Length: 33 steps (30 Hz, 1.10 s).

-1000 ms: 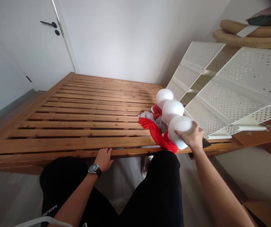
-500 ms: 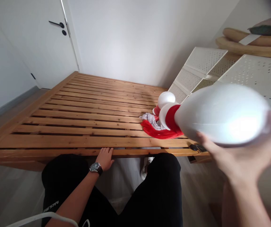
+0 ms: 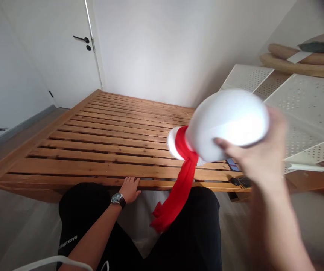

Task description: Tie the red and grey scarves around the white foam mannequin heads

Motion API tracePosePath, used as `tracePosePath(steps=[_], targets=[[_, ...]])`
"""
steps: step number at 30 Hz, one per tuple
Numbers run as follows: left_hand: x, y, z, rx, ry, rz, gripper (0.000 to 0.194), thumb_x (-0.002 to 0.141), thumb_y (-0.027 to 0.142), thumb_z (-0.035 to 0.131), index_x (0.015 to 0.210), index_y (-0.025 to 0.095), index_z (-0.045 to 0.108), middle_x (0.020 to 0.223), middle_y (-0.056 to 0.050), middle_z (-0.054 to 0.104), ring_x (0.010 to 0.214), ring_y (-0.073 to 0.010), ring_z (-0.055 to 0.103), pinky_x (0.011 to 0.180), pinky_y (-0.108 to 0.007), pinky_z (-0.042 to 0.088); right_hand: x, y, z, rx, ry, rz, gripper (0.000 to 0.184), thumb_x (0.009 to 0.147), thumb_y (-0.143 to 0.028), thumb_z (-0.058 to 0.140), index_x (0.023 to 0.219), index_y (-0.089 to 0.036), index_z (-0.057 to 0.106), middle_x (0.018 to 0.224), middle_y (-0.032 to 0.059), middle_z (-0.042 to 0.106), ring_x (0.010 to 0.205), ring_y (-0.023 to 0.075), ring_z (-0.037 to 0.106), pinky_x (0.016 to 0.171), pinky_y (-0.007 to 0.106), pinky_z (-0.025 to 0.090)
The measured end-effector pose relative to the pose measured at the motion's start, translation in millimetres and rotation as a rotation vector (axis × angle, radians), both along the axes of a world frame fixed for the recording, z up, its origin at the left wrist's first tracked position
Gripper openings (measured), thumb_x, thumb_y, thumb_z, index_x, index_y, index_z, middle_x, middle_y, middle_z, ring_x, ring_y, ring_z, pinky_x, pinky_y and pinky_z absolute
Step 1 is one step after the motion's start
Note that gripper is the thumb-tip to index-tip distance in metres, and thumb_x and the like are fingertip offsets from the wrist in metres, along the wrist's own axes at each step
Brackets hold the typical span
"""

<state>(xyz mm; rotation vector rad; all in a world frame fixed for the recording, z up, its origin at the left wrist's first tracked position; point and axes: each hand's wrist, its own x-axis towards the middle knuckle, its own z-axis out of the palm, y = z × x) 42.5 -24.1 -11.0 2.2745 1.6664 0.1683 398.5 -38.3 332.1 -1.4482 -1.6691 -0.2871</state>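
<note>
My right hand [image 3: 259, 150], blurred by motion, grips a glossy white mannequin head [image 3: 224, 120] by its rounded top. The head is tilted on its side above the slats, its flared neck base pointing left. A red scarf [image 3: 180, 188] is tied round the neck, and its loose end hangs down past the slats' front edge over my lap. My left hand [image 3: 130, 189] rests on the front edge of the wooden slatted platform [image 3: 79, 168], fingers stretched out and holding nothing. That wrist wears a watch [image 3: 117, 198].
White perforated panels [image 3: 305, 101] stand at the right, with tan rolled items [image 3: 291, 62] above. A small black object [image 3: 235, 181] and a dark flat item [image 3: 245, 182] lie near the platform's front right. Behind are a wall and a white door [image 3: 57, 49]. A white cable [image 3: 54, 259] crosses below.
My right hand has moved left with the mannequin head and red scarf; the scarf's end now hangs free. The second white head and the pale cloth behind are now mostly hidden.
</note>
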Motion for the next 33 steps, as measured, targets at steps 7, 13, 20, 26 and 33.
tracePosePath(steps=[7,13,20,26,33], targets=[[-2,3,3.8,0.001,-0.018,-0.015,0.055,0.090,0.040,0.060,0.140,0.018,0.060,0.134,-0.017,0.059,0.124,-0.0339,0.054,0.115,-0.050,0.035,-113,80,-102.4,-0.279,0.179,-0.115,0.114,0.061,-0.060,0.086,0.153,-0.021,0.031,0.143,0.0207,0.044,0.136,0.0406,0.042,0.111,0.059,0.041],[-2,3,3.5,-0.010,-0.040,-0.034,0.055,0.092,0.042,0.060,0.141,0.017,0.059,0.133,-0.017,0.060,0.124,-0.0317,0.054,0.115,-0.049,0.035,-170,97,-150.3,-0.452,0.222,-0.219,0.112,0.063,-0.058,0.084,0.155,-0.024,0.030,0.143,0.0212,0.038,0.132,0.0456,0.041,0.105,0.060,0.043],[-1,1,8.5,-0.020,-0.072,-0.018,0.054,0.091,0.041,0.060,0.140,0.019,0.060,0.132,-0.016,0.060,0.124,-0.0333,0.053,0.116,-0.050,0.034,-186,104,-158.7,-0.495,0.166,-0.132,0.115,0.068,-0.070,0.080,0.158,-0.027,0.023,0.149,0.0234,0.031,0.135,0.0489,0.037,0.101,0.064,0.044],[-1,0,8.7,-0.027,-0.090,-0.022,0.055,0.091,0.041,0.062,0.141,0.018,0.059,0.134,-0.016,0.059,0.126,-0.0326,0.052,0.119,-0.051,0.031,-166,92,-150.3,-0.508,0.146,-0.072,0.108,0.077,-0.082,0.065,0.159,-0.022,0.026,0.157,0.0265,0.029,0.139,0.0492,0.040,0.104,0.062,0.044],[11,2,24.0,0.012,-0.394,0.035,0.044,0.096,0.033,0.055,0.138,0.020,0.058,0.135,-0.012,0.059,0.127,-0.0249,0.054,0.116,-0.043,0.041,-77,85,-232.7,-0.511,0.806,0.097,0.060,0.095,-0.069,0.042,0.123,-0.019,0.056,0.128,0.0155,0.065,0.112,0.0276,0.066,0.084,0.038,0.056]])
